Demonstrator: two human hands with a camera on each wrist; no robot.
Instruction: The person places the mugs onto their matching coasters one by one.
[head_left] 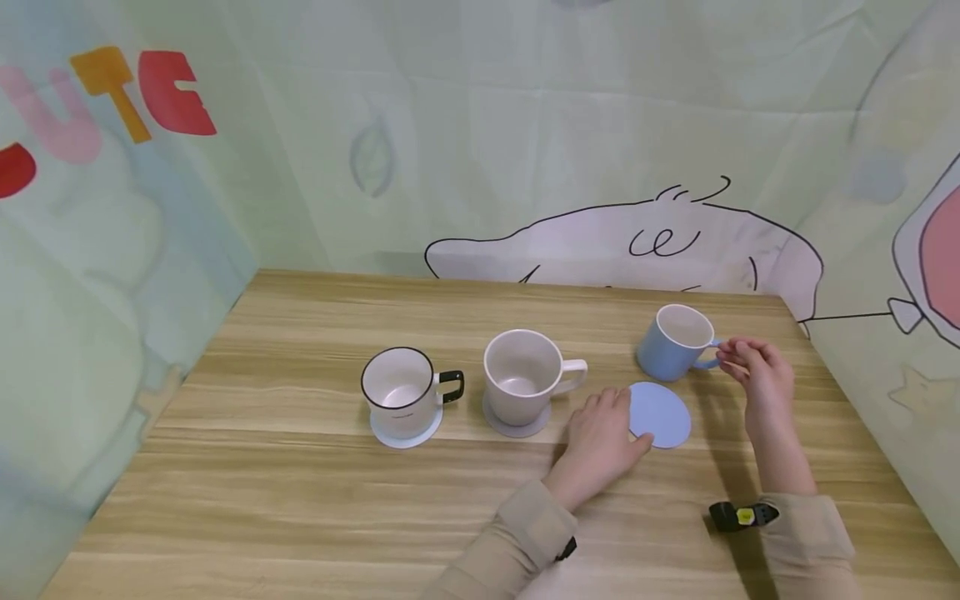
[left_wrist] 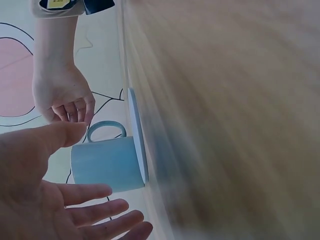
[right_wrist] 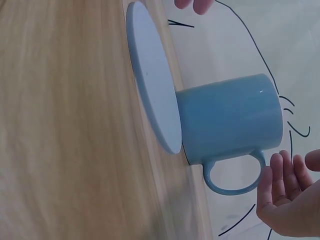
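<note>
Since your right hand [head_left: 757, 371] sits loose at the blue mug [head_left: 672, 342] handle, gripping nothing, hook that loop; ceramic's stiff, slick, chippable. Mug's behind the coaster [head_left: 658, 414], left hand [head_left: 600, 433] flat beside it.

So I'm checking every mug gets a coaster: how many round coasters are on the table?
3. A pale round coaster lies under the black-rimmed white mug, a grey round coaster under the cream mug, and a bare blue round coaster under the left hand.
</note>
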